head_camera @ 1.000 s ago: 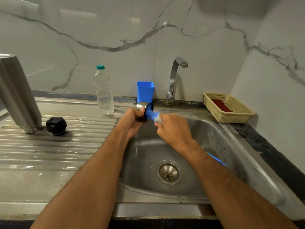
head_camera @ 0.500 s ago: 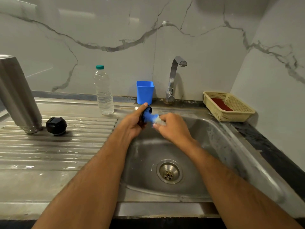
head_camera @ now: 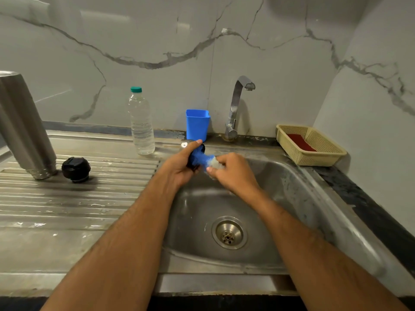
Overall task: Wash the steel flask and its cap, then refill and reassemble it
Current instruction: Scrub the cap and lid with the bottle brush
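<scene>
Over the back left corner of the sink (head_camera: 314,198), the left hand (head_camera: 179,167) grips a steel cap (head_camera: 187,145), fingers curled round it and the thumb laid along its top, its open dark mouth turned toward the right hand (head_camera: 235,173). That hand's fingers are closed on the handle of a blue brush (head_camera: 202,158), whose bristles reach into the cap's mouth. The flask (head_camera: 24,129) stands mouth-down at the left edge of the drainboard (head_camera: 78,198), with a black stopper (head_camera: 76,169) just beside it. A water bottle (head_camera: 141,124) stands at the drainboard's back edge, a blue cup (head_camera: 197,124) beside the tap (head_camera: 235,108), and a basket (head_camera: 314,153) holding a red pad (head_camera: 302,142) at the counter's back right corner.
</scene>
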